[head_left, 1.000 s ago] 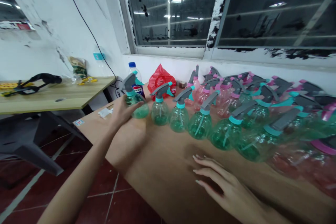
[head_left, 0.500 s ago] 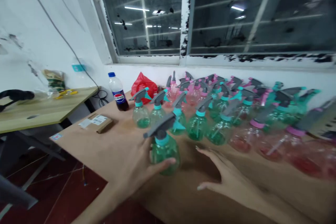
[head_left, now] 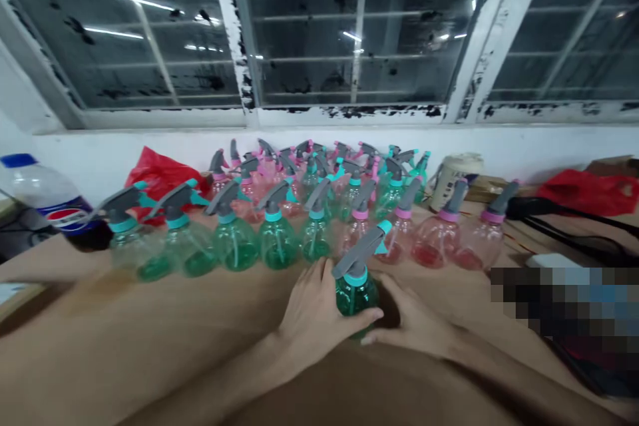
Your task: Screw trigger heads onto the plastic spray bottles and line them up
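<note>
A green spray bottle [head_left: 355, 296] with a grey trigger head and a turquoise collar stands between my hands at the front of the row. My left hand [head_left: 317, 306] is wrapped round its left side, thumb across the front. From the right, my right hand [head_left: 414, 319] curves about the same bottle, its thumb at the lower front and its fingertips at the side; a dark gap shows between palm and bottle. Behind stand more green spray bottles [head_left: 279, 246] and, to the right, pink spray bottles [head_left: 434, 243], each with some liquid-like colour low inside.
A cola bottle [head_left: 64, 213] and a red plastic bag [head_left: 162, 176] are at the left of the brown table [head_left: 200, 333]. Toward the right are a pale cylindrical container [head_left: 454, 180], another red bag [head_left: 592, 190] and black straps [head_left: 549, 213]. A window [head_left: 359, 33] runs along the back wall.
The view has swung to the right. My left hand has carried the green spray bottle rightward along the table, and my right hand, open and apart before, has come against it.
</note>
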Demonstrator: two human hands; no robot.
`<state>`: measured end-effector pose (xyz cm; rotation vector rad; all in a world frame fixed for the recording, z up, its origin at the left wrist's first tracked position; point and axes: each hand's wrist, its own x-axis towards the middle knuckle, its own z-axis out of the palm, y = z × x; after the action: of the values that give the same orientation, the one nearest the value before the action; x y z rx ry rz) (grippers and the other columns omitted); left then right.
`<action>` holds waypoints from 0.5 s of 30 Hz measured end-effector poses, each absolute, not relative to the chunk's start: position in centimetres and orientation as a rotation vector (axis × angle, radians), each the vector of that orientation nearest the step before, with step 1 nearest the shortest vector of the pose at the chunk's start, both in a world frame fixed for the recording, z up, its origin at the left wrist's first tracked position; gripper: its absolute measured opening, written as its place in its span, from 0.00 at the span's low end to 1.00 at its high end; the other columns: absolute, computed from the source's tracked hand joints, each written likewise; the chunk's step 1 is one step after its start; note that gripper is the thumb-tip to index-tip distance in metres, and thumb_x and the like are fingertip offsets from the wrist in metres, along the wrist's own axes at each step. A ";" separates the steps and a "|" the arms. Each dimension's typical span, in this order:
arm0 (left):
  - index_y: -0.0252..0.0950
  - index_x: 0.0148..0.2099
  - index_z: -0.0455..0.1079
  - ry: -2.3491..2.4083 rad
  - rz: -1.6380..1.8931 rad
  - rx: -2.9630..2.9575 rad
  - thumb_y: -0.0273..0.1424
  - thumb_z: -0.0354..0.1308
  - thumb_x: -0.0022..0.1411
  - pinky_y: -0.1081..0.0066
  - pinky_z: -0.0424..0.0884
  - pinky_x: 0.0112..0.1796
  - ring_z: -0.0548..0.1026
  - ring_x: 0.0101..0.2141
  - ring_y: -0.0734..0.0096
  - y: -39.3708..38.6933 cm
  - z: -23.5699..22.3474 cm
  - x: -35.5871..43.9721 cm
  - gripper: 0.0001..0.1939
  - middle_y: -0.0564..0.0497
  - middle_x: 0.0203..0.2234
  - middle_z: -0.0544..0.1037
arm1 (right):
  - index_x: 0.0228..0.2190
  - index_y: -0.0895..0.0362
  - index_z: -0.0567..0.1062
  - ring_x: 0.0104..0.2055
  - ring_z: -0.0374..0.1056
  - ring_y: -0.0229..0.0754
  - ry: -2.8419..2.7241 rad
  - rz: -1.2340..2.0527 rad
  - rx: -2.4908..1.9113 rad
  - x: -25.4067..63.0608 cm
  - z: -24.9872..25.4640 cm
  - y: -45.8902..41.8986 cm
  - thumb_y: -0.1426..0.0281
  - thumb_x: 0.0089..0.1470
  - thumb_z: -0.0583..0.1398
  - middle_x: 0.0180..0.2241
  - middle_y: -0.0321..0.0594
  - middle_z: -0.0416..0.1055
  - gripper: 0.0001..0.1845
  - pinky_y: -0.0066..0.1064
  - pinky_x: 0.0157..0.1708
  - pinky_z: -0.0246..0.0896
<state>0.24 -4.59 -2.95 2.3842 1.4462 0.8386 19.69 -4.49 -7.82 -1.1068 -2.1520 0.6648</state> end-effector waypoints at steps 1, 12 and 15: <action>0.27 0.49 0.63 1.457 0.839 2.411 0.51 0.59 0.46 0.45 0.69 0.39 0.72 0.41 0.42 -4.2 -3.3 0.7 0.36 0.34 0.40 0.72 | 0.56 0.53 0.58 0.56 0.58 0.57 -2.143 0.655 -1.126 20.0 -7.9 -4.4 0.55 0.40 0.66 0.55 0.49 0.62 0.44 0.53 0.52 0.56; 0.38 0.54 0.53 1.132 1.011 2.255 0.46 0.59 0.52 0.50 0.69 0.41 0.71 0.44 0.50 -1.9 -7.4 1.2 0.32 0.41 0.43 0.70 | 0.57 0.53 0.55 0.56 0.57 0.53 -2.111 0.649 -1.098 21.0 -9.2 -3.2 0.52 0.41 0.65 0.55 0.48 0.61 0.45 0.49 0.53 0.55; 0.39 0.56 0.51 1.064 1.016 2.231 0.44 0.60 0.53 0.49 0.65 0.46 0.68 0.48 0.49 -1.8 -8.0 1.0 0.34 0.41 0.47 0.68 | 0.57 0.52 0.54 0.56 0.57 0.52 -2.091 0.719 -1.101 21.2 -9.6 -3.5 0.53 0.41 0.65 0.55 0.47 0.61 0.45 0.48 0.53 0.55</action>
<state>1.01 -1.76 -7.97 2.2314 1.0642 1.0158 21.19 -3.49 -9.62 -1.1010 -2.0906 0.7186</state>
